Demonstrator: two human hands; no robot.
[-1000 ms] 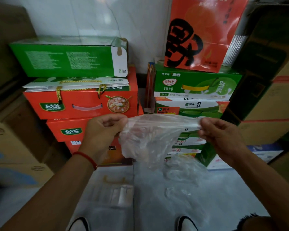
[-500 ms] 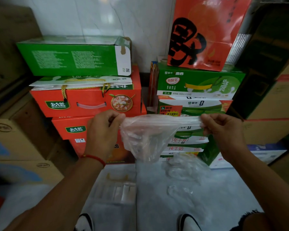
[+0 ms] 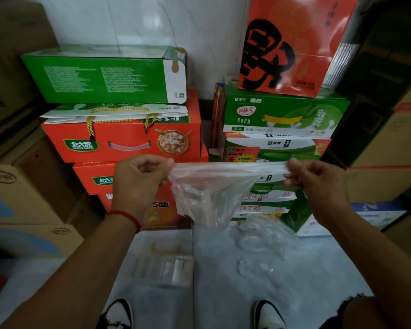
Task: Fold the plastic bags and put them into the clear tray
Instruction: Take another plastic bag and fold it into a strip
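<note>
Left hand (image 3: 140,179) and right hand (image 3: 316,184) each pinch an end of the bag (image 3: 211,193), stretching its top edge taut, probably to flatten it for folding above the tray (image 3: 161,262).

Pale grey floor (image 3: 223,305), smooth, running back to a white wall. Directly on it: clear tray (image 3: 161,264) left of centre with folded clear pieces inside; loose clear bags (image 3: 266,243) crumpled just right of the tray; two black-and-white shoes (image 3: 118,314) at the near edge. Along the back, standing on the floor: a stack of orange boxes (image 3: 138,184) topped by a green box (image 3: 105,77), a stack of green cartons (image 3: 282,115) to the right, and brown cartons (image 3: 22,200) at far left.
</note>
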